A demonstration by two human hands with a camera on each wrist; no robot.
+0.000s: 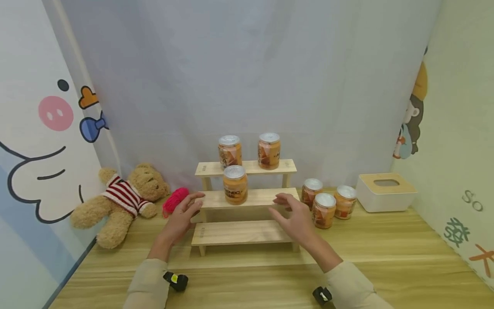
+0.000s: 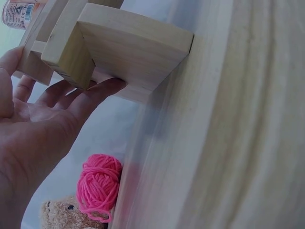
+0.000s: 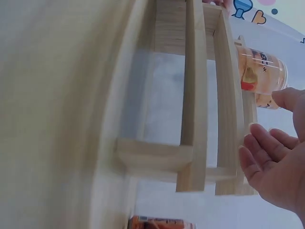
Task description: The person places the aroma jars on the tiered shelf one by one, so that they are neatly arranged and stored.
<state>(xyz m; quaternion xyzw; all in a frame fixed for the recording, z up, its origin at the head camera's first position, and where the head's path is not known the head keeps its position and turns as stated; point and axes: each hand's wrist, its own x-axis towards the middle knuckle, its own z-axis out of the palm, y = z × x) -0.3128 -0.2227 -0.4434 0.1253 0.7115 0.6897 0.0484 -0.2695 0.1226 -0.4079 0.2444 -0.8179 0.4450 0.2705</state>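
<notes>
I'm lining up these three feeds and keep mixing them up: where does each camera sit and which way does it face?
Head: worn high, facing forward and down at the stepped wooden shelf; both forearms, left hand and right hand show.
Left wrist: beside the left hand, facing the shelf's left end; open palm shows.
Right wrist: beside the right hand, facing the shelf's right end; fingers show.
All views share the shelf.

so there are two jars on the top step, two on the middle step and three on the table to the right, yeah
Not quite: the middle step holds only one jar, as the head view shows. The top step does hold two, and three stand on the table to the right.
</notes>
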